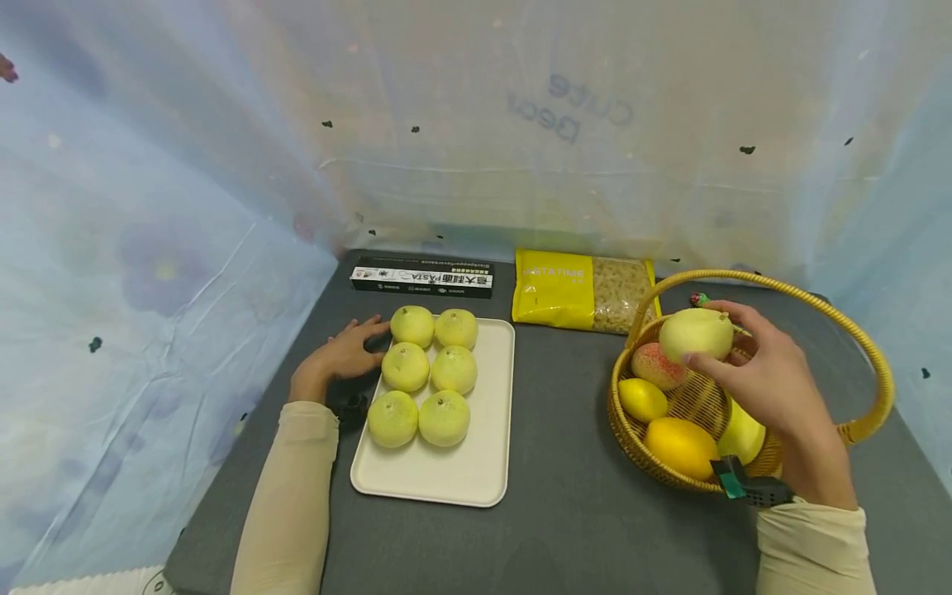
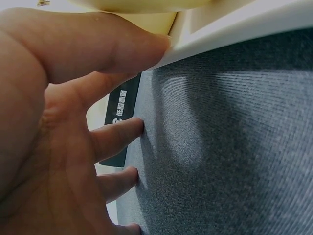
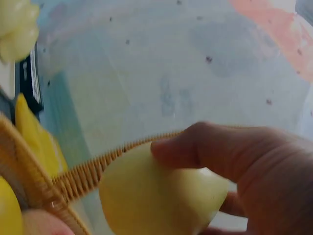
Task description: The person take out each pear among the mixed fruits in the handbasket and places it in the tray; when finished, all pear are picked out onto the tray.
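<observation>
My right hand (image 1: 773, 388) grasps a pale green fruit (image 1: 695, 334) above the wicker basket (image 1: 866, 430) on the right, which holds yellow and reddish fruit. My left hand (image 1: 344, 354) rests relaxed, fingers spread on the grey surface (image 1: 565, 413), touching the left edge of the white tray (image 1: 454, 475) carrying six green fruits.

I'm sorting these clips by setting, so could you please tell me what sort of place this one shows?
Probably a staged recording booth, not a real kitchen: a dark table is walled in by draped printed sheets, and on it sit a tray of pale fruit, a basket of fruit and pasta packets.
</observation>
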Demonstrator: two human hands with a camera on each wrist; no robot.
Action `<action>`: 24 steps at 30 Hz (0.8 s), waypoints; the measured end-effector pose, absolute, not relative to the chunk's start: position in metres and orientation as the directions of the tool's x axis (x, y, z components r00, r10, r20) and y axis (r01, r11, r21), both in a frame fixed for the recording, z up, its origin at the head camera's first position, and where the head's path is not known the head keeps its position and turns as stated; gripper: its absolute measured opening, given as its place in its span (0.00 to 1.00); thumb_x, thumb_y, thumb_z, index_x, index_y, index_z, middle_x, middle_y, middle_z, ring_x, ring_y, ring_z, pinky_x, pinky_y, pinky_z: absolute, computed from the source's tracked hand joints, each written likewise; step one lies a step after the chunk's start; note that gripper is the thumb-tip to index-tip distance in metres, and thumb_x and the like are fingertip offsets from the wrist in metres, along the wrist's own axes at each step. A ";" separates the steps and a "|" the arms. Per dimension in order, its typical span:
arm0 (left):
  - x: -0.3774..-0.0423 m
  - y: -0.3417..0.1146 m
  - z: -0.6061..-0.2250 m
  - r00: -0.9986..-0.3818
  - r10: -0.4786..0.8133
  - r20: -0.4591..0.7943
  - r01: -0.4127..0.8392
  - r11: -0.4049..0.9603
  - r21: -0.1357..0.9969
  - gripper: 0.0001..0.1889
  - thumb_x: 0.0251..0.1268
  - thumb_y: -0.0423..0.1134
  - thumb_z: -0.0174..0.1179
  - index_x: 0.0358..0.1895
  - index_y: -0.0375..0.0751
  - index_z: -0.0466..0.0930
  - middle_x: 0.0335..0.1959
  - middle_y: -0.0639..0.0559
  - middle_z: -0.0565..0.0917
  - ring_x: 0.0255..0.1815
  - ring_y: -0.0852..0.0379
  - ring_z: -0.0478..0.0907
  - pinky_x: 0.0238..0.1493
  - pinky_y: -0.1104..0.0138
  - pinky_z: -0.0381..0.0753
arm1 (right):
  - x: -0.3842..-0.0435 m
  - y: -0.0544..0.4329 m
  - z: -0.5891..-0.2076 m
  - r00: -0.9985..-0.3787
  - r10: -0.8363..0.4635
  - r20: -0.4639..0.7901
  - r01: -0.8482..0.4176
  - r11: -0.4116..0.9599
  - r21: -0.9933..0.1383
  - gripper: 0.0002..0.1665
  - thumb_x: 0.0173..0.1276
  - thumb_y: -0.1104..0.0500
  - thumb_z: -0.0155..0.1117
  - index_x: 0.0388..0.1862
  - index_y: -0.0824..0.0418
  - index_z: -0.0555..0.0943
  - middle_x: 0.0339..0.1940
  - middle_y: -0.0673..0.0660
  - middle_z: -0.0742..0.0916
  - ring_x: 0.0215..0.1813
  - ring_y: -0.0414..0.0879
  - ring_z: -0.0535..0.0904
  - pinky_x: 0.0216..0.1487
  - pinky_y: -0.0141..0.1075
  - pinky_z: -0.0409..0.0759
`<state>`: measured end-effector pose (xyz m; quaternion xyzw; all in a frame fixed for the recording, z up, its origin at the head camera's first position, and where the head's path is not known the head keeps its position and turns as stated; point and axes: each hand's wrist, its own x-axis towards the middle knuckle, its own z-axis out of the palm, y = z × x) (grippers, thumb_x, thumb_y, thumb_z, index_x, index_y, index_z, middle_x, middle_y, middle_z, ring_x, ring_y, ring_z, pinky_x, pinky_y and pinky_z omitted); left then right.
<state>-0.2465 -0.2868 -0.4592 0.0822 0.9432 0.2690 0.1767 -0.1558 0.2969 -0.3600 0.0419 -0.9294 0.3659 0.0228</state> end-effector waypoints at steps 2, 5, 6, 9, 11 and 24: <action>-0.247 -0.286 -0.459 -0.923 0.249 -0.292 0.059 0.843 0.534 0.39 0.82 0.45 0.60 0.90 0.43 0.57 0.92 0.33 0.48 0.90 0.21 0.34 0.76 0.15 0.32 | -0.146 0.289 -0.359 -0.986 -0.114 0.119 -0.165 0.679 -0.716 0.47 0.75 0.50 0.78 0.88 0.48 0.67 0.81 0.69 0.74 0.71 0.55 0.85 0.45 0.18 0.83; -0.248 -0.286 -0.459 -0.922 0.248 -0.297 0.055 0.844 0.533 0.39 0.82 0.45 0.59 0.90 0.44 0.57 0.92 0.34 0.47 0.90 0.22 0.33 0.76 0.15 0.31 | -0.134 0.271 -0.359 -0.962 -0.186 0.201 -0.272 0.582 -0.766 0.45 0.72 0.60 0.80 0.84 0.46 0.72 0.80 0.60 0.76 0.65 0.32 0.84 0.56 0.16 0.82; -0.249 -0.287 -0.459 -0.922 0.248 -0.297 0.056 0.846 0.531 0.39 0.82 0.45 0.59 0.90 0.43 0.57 0.92 0.33 0.47 0.90 0.22 0.33 0.76 0.15 0.32 | -0.131 0.264 -0.359 -0.951 -0.209 0.227 -0.307 0.560 -0.770 0.45 0.71 0.62 0.81 0.83 0.47 0.73 0.79 0.58 0.77 0.63 0.27 0.82 0.58 0.17 0.81; -0.249 -0.287 -0.459 -0.921 0.246 -0.300 0.053 0.846 0.531 0.39 0.82 0.45 0.59 0.90 0.43 0.57 0.92 0.34 0.47 0.90 0.22 0.33 0.77 0.16 0.31 | -0.125 0.245 -0.363 -0.926 -0.269 0.264 -0.368 0.496 -0.787 0.45 0.67 0.66 0.83 0.80 0.49 0.76 0.73 0.52 0.80 0.63 0.29 0.84 0.62 0.19 0.81; -0.248 -0.286 -0.459 -0.921 0.246 -0.301 0.052 0.846 0.530 0.39 0.82 0.45 0.59 0.90 0.43 0.57 0.92 0.33 0.47 0.90 0.22 0.33 0.77 0.16 0.32 | -0.123 0.234 -0.367 -0.907 -0.315 0.280 -0.405 0.465 -0.787 0.45 0.65 0.68 0.83 0.79 0.51 0.77 0.71 0.51 0.81 0.63 0.32 0.84 0.62 0.20 0.82; -0.248 -0.287 -0.460 -0.923 0.246 -0.296 0.051 0.841 0.539 0.39 0.82 0.46 0.60 0.90 0.44 0.58 0.92 0.33 0.48 0.90 0.21 0.33 0.76 0.15 0.31 | -0.121 0.154 -0.416 -0.768 -0.599 0.225 -0.440 0.240 -0.865 0.42 0.67 0.59 0.84 0.78 0.49 0.77 0.72 0.52 0.84 0.64 0.45 0.85 0.68 0.35 0.86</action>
